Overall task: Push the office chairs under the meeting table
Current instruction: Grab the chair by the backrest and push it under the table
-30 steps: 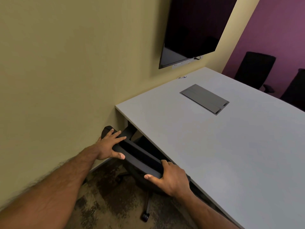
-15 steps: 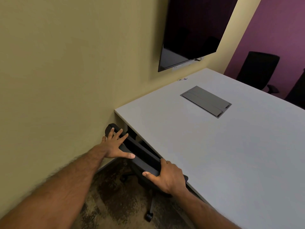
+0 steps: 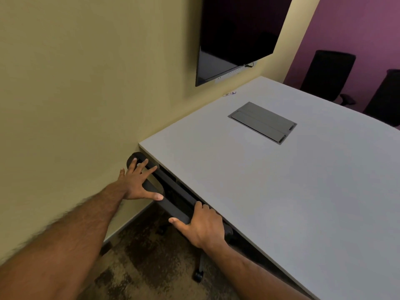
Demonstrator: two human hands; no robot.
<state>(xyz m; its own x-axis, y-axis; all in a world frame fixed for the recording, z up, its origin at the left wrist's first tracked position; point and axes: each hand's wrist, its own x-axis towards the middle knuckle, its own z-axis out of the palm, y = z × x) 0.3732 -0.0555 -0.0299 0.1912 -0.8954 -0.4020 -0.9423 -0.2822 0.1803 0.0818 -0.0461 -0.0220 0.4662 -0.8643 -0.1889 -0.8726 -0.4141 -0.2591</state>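
chair (image 3: 173,198) by wall (image 3: 75,94), under table (image 3: 281,191)

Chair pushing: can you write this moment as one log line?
step: push chair under table | left hand: flat on backrest | right hand: gripping backrest | chair: backrest at table edge

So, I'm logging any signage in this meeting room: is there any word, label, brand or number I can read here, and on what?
None can be read.
Small marker at the table's far edge: has a printed band, too small and blurred to read.
Wall screen: dark, with small marks on its lower bezel, too small to read.
Cable hatch, chair backrest: no text shows.
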